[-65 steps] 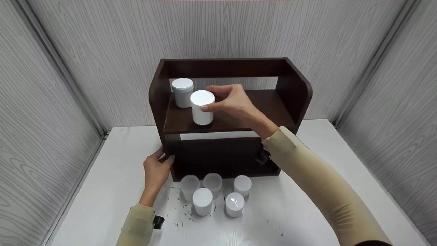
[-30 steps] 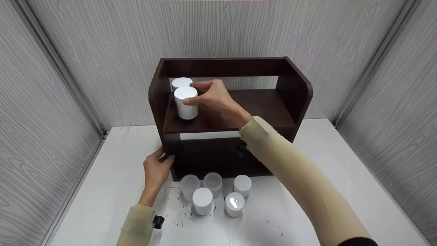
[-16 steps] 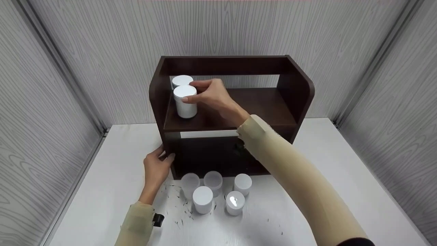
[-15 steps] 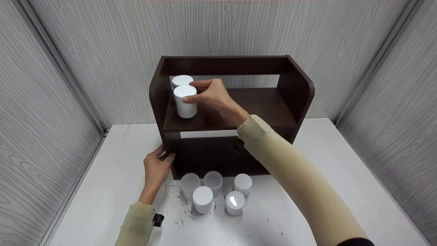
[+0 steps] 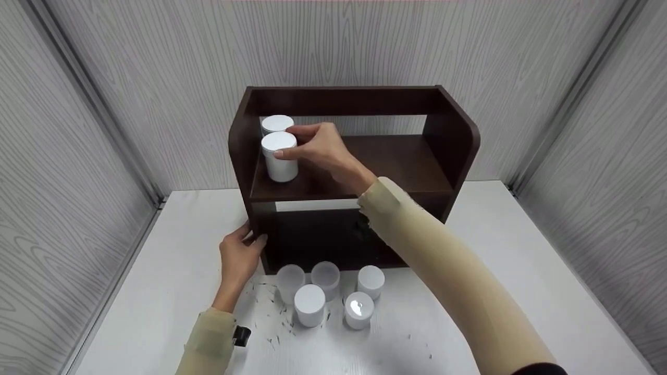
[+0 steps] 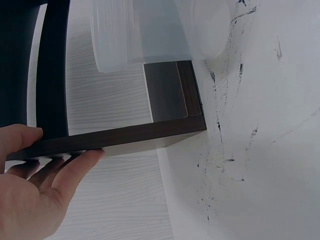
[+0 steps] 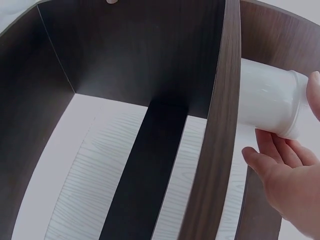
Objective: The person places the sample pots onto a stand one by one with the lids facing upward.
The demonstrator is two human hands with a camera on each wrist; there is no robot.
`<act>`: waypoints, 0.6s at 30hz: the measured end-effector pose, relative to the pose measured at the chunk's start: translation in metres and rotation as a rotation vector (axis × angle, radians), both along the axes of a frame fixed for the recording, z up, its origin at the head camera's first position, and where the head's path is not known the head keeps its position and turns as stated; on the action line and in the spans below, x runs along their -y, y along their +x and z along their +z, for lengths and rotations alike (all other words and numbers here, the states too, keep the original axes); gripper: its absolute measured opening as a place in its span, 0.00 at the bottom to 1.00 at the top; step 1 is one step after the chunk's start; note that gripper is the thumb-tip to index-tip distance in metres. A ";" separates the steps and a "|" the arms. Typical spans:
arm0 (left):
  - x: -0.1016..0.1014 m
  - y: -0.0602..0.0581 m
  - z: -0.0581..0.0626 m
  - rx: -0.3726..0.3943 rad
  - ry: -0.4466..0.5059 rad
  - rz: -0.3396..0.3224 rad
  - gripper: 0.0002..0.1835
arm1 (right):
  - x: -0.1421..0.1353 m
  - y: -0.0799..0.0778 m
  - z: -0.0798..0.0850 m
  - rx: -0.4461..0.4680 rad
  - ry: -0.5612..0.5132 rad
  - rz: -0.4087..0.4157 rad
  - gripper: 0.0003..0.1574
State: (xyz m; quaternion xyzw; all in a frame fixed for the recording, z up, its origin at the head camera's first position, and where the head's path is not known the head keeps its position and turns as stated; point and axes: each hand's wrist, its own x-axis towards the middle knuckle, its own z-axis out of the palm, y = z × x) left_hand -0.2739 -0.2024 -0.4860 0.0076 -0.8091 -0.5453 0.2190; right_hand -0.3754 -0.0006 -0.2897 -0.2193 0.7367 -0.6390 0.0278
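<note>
A white lidded jar stands upright at the left of the upper shelf of a dark brown wooden rack. My right hand holds this jar near its lid, thumb in front and fingers behind. In the right wrist view the jar shows beyond the shelf edge, with the hand at its lid end. Right behind it is a second white jar, mostly hidden. My left hand grips the rack's left side panel, thumb on one face and fingers on the other.
Two translucent tubs stand on the white table before the rack. Near them are three white lidded jars, the closest being a matte-lidded jar; one glossy-lidded jar is to its right. Grey wood-patterned walls surround the table.
My right hand has carried the jar leftward over the upper shelf to in front of the other jar, shifting it slightly further left lately. The left hand keeps its grip on the rack.
</note>
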 end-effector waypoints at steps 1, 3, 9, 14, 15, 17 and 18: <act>0.000 0.000 0.000 0.003 -0.001 0.002 0.26 | 0.001 0.000 0.000 -0.001 -0.002 0.001 0.38; 0.000 0.000 0.000 0.007 -0.001 0.004 0.26 | 0.002 0.000 -0.001 -0.004 0.000 0.002 0.39; 0.000 0.000 -0.001 0.007 -0.003 0.008 0.26 | 0.003 0.001 -0.001 0.001 0.003 -0.003 0.41; 0.000 0.001 0.001 0.011 0.004 0.001 0.26 | 0.001 0.002 -0.001 -0.001 0.006 0.011 0.40; 0.000 0.001 0.001 0.010 0.005 0.000 0.26 | 0.001 0.002 -0.001 0.001 0.004 0.016 0.41; 0.000 0.001 0.001 0.008 0.005 -0.001 0.26 | 0.001 0.003 -0.001 0.010 -0.004 0.024 0.41; 0.000 0.001 0.000 0.005 0.001 0.001 0.26 | 0.001 0.003 -0.001 0.013 -0.008 0.026 0.41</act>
